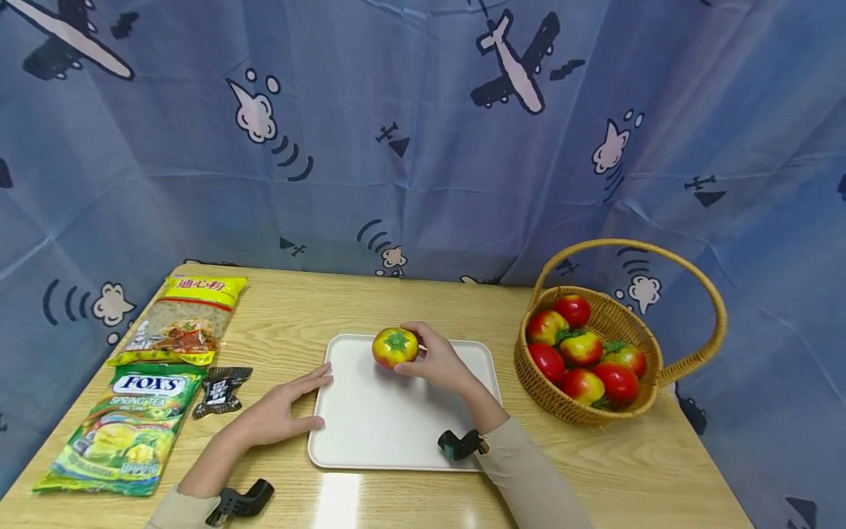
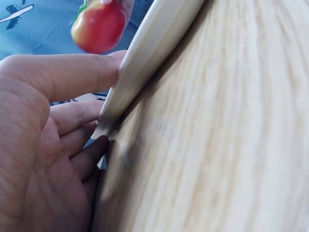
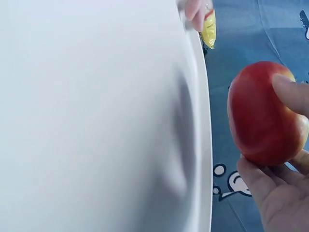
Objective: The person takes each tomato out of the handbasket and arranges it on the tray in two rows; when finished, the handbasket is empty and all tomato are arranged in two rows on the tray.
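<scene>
My right hand [image 1: 441, 361] grips a red and yellow tomato [image 1: 390, 345] with a green leafy top, above the back part of a white rectangular tray [image 1: 390, 433]. In the right wrist view, thumb and fingers close round the red side of this tomato [image 3: 258, 116], which hangs clear of the tray's rim [image 3: 206, 145]. My left hand [image 1: 280, 411] is at the tray's left edge, thumb and fingers spread. The left wrist view shows its fingertips touching the rim [image 2: 140, 58].
A wicker basket [image 1: 548, 400] with a tall handle holds several red and yellow tomatoes on the right. At the left lie a yellow food bag [image 1: 181, 319], a green FOX'S candy bag [image 1: 125, 433] and a small black packet [image 1: 221, 391]. A blue curtain [image 1: 410, 184] hangs behind the table.
</scene>
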Tool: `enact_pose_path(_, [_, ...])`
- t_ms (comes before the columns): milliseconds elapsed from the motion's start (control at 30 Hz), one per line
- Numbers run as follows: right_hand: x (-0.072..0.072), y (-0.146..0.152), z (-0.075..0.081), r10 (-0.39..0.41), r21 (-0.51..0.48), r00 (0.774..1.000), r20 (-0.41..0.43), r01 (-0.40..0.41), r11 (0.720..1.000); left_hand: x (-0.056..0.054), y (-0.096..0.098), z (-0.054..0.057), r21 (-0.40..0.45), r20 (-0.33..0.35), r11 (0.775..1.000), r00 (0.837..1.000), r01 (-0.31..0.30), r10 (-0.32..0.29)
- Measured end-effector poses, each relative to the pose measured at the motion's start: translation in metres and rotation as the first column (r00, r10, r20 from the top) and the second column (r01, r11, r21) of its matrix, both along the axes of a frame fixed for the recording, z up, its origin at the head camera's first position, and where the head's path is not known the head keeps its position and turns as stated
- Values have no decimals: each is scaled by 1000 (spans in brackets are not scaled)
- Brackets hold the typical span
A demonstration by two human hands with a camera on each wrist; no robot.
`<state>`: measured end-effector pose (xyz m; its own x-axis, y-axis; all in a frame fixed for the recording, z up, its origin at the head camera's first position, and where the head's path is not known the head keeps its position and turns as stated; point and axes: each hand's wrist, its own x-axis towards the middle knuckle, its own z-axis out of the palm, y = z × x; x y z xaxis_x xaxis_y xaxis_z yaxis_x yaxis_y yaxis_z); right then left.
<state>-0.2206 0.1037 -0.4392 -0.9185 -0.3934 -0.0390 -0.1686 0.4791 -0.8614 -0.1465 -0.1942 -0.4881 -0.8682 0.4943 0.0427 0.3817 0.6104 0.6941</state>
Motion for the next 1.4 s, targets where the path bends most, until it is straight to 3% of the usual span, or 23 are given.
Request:
enact_pose_path(867, [-18, -62, -6, 80, 185, 996, -35, -73, 980, -1, -1, -3, 6, -18, 1000, 1000, 4, -4])
enact_pose_path(1400, [-22, -69, -13, 52, 222, 998, -20, -46, 974, -1, -1, -5, 4, -29, 1000, 1000, -3, 3])
